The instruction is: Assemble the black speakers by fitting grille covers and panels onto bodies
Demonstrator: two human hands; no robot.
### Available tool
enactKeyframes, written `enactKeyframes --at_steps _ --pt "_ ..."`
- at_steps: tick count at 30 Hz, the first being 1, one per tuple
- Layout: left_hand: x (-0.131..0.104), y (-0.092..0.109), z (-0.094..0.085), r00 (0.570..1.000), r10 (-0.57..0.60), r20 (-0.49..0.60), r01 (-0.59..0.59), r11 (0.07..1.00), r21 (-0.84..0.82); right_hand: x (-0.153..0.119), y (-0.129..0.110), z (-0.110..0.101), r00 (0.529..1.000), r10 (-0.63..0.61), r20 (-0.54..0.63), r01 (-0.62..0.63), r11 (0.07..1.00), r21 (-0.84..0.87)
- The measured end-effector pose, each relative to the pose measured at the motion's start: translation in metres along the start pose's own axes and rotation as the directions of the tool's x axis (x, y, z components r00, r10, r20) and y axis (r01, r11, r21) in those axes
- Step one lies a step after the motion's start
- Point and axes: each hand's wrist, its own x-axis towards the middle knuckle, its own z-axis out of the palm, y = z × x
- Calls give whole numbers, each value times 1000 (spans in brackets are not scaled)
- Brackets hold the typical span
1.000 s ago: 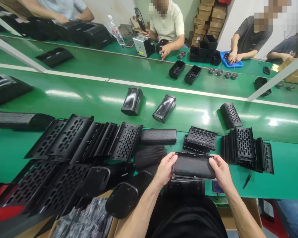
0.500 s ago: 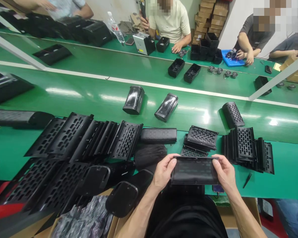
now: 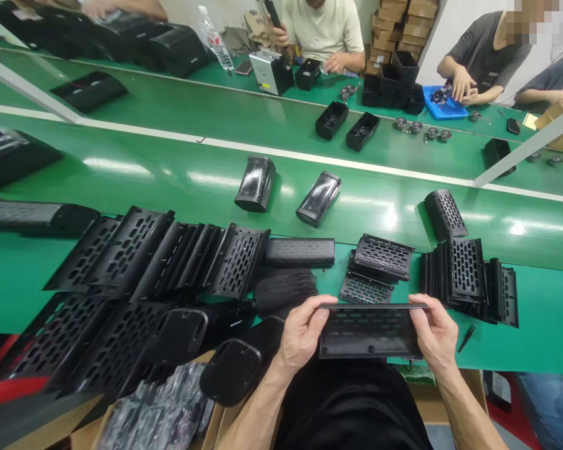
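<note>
The left hand and the right hand share one black grille panel, each grip pinching an upper corner between thumb and fingers. The panel is held tilted above the near edge of the green surface, in front of the person's body, with faint rows of slots showing in it. Just beyond it lies a small stack of slotted panels; a pile of black fabric is near the left hand, and a slim dark tool lies just beside the right hand.
</note>
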Motion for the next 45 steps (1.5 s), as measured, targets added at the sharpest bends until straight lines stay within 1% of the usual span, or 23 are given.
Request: enactKeyframes --at_steps 3,5,7,9,10,12,14,16,17,18,20,21,22,23,24,26,28,30,33,36,41,45 --pt "0 1 1 998 -58 3 58 998 -7 1 1 1 997 78 2 -78 997 2" --pt "1 0 3 991 -131 1 131 991 -22 3 2 3 981 192 35 -192 981 10" --pt "5 -2 7 971 -239 -2 238 969 -60 7 2 8 936 339 99 -344 938 47" --pt "9 -7 13 933 -360 11 358 925 -129 11 3 14 864 467 187 -491 864 113" --pt "11 -10 15 910 -414 23 412 895 -171 13 5 16 832 507 226 -544 826 146" --pt "14 -17 20 870 -491 50 487 836 -254 16 10 20 786 547 289 -606 775 180" --pt "17 -22 22 847 -526 75 518 788 -332 19 17 21 770 548 327 -615 773 152" --pt "18 -23 24 834 -543 100 535 749 -391 22 22 20 770 534 350 -589 805 67" --pt "19 -22 24 823 -556 115 548 728 -412 24 24 19 783 522 340 -559 829 15" --pt "19 -21 25 809 -573 129 567 704 -427 27 24 18 805 499 320 -517 855 -33" --pt "20 -17 26 778 -609 154 606 662 -442 34 21 16 865 405 296 -392 914 -104" --pt "20 -15 26 768 -619 166 619 648 -444 39 18 15 890 333 311 -308 943 -127" --pt "21 -14 27 763 -622 176 625 641 -445 43 14 15 900 259 350 -221 964 -146" --pt "21 -13 28 764 -619 185 626 641 -444 47 10 16 894 194 404 -140 977 -160" --pt "21 -13 28 769 -610 191 623 647 -439 51 6 17 876 147 460 -75 982 -172" --pt "20 -14 29 783 -588 202 611 671 -419 57 0 20 832 113 543 -4 980 -198" --pt "18 -16 30 797 -566 210 599 699 -391 59 -3 24 800 125 588 10 975 -221" --pt "16 -18 30 804 -555 215 593 716 -369 59 -2 27 789 129 600 19 972 -235" --pt "14 -19 30 809 -550 205 585 728 -356 55 1 29 807 109 581 40 970 -238" --pt "15 -18 30 828 -533 172 557 753 -350 52 1 28 823 87 562 52 973 -227" --pt "19 -17 28 858 -497 128 510 799 -319 50 -1 29 830 68 553 64 974 -216" --pt "20 -19 27 872 -472 127 487 815 -315 50 -1 29 835 66 547 66 974 -219"
